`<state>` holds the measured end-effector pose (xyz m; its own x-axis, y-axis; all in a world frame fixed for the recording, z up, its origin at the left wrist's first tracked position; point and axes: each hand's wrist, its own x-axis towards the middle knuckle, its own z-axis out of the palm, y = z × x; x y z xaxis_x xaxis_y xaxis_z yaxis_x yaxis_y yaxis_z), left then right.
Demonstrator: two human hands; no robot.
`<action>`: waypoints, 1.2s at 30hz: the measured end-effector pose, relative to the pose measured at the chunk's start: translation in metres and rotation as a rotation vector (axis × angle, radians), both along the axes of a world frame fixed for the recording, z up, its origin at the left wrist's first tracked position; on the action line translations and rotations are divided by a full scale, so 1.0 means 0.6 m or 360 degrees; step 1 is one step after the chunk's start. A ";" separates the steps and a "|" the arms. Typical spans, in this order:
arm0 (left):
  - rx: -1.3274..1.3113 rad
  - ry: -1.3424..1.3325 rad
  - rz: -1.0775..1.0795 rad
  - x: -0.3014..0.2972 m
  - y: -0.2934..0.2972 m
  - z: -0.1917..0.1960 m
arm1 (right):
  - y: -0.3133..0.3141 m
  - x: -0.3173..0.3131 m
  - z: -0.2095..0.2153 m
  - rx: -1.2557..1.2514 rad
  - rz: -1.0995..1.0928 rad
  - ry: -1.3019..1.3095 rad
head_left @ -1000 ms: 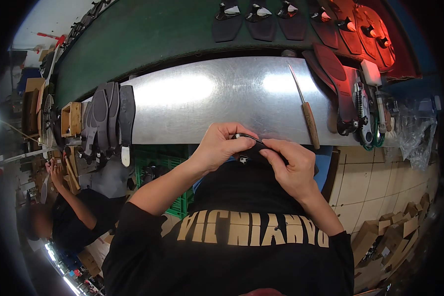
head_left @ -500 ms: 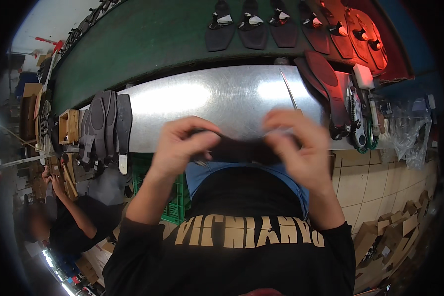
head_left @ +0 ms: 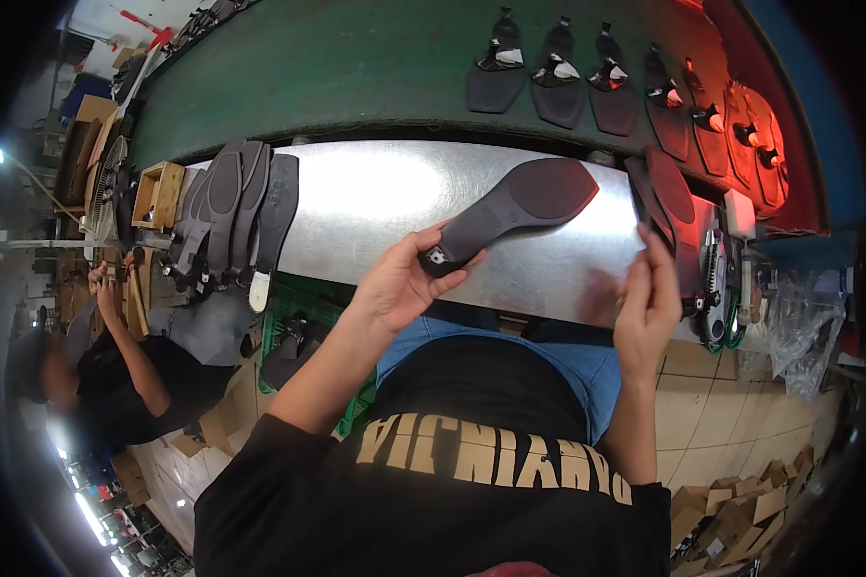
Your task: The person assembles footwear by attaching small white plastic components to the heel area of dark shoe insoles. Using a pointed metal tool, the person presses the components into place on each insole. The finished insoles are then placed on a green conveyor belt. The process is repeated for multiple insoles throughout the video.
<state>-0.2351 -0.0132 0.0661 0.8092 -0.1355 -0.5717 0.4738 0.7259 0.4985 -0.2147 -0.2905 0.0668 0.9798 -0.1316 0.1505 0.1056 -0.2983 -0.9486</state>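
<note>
My left hand (head_left: pixel 409 281) is closed round the narrow heel end of a dark shoe sole (head_left: pixel 539 192). Its wide forefoot points to the upper right above the metal worktable, and a small pale square mark shows near my fingers. My right hand (head_left: pixel 648 298) is apart from this sole, near the table's right end. Its index finger stretches up toward a stack of dark soles (head_left: pixel 671 197), thumb a little apart, and nothing shows in it. Whether the fingertips touch the stack I cannot tell.
Several soles (head_left: pixel 226 197) stand at the worktable's (head_left: pixel 356 192) left end, beside a wooden box (head_left: pixel 158 195). Across the green surface (head_left: pixel 327 72), strapped soles (head_left: pixel 558 91) form a row. A green crate (head_left: pixel 293 298) sits below. Another person (head_left: pixel 144 375) works at the far left.
Earlier both hands held a dark piece in front of my body. Now my left hand holds the sole stretched out over the table, and my right hand has moved off to the right.
</note>
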 end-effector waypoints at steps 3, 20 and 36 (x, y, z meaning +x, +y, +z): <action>-0.0245 0.0175 0.0006 0.003 -0.026 -0.010 | 0.039 -0.050 0.017 0.0286 0.0651 0.0417; -0.0378 0.0569 0.0035 -0.003 -0.115 0.016 | 0.076 -0.076 -0.036 0.0416 0.0667 0.0227; 0.0830 -0.0567 0.0394 0.015 -0.124 -0.017 | 0.086 -0.082 -0.007 0.1396 0.0879 0.1231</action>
